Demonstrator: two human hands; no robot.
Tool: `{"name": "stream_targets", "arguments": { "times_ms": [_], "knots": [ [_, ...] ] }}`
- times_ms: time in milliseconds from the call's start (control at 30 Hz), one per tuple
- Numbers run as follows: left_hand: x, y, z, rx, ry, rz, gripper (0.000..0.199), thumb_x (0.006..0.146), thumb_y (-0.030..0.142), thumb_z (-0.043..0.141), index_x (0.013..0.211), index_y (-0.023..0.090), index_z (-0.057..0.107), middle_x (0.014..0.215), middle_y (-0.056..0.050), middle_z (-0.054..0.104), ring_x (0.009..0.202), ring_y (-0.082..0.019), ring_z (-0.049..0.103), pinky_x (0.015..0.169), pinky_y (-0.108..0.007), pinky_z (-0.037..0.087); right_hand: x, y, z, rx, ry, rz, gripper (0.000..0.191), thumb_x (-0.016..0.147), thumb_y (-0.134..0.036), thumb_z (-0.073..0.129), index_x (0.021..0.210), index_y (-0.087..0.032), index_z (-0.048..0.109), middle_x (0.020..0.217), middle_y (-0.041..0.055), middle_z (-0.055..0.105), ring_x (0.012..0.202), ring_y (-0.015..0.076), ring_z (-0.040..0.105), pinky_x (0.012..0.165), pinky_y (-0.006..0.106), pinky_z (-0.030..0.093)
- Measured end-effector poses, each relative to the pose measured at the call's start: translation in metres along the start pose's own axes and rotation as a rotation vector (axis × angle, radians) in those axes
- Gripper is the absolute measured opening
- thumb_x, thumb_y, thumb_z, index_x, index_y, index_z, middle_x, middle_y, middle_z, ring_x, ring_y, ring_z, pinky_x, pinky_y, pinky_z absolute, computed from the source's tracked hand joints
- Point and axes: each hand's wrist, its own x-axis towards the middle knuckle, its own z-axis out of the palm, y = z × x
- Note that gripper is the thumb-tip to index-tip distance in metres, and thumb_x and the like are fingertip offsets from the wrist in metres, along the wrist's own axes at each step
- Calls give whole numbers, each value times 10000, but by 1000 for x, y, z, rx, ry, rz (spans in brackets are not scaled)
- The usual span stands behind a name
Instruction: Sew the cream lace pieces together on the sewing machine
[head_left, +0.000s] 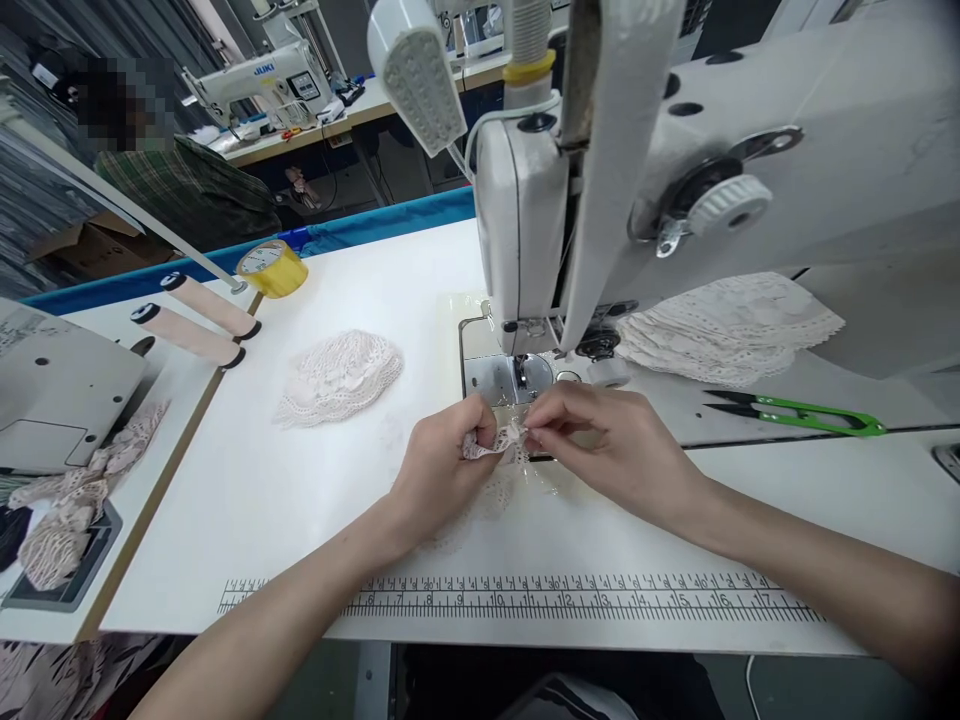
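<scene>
Just in front of the sewing machine's needle plate (491, 378), a small piece of pale lace (513, 440) is gathered between my two hands. My left hand (450, 455) is closed around its left part, with the thumb on top. From the other side my right hand (600, 440) pinches the lace's edge between thumb and fingertips. Part of the lace hangs down towards the white tabletop. The sewing machine head (525, 220) stands right above and behind the hands. Its presser foot is small and partly hidden.
Left of the machine lies a pile of lace pieces (345, 375); a larger stack (731, 325) is at the right by green thread snips (817, 415). Yellow tape (272, 268) and thread cones (191, 335) stand at the left. A ruler (525, 598) runs along the front edge. Beyond sits another person (180, 190).
</scene>
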Motion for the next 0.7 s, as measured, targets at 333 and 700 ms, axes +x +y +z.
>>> {"name": "stream_targets", "arguments": {
  "times_ms": [333, 700],
  "knots": [
    [-4, 0, -2, 166, 66, 95, 55, 913, 265, 575, 967, 256, 571, 721, 61, 642, 536, -70, 516, 529, -189, 379, -1, 0, 2, -138, 6, -147, 92, 889, -151, 557, 919, -237, 569, 810, -34, 677, 698, 104, 661, 624, 222, 550],
    [-4, -1, -1, 234, 90, 144, 72, 925, 278, 557, 970, 249, 604, 700, 39, 679, 519, -84, 559, 509, -197, 402, -1, 1, 2, -114, 3, -89, 121, 877, -181, 561, 981, -244, 557, 845, -16, 700, 727, 129, 686, 657, 253, 585]
  ]
}}
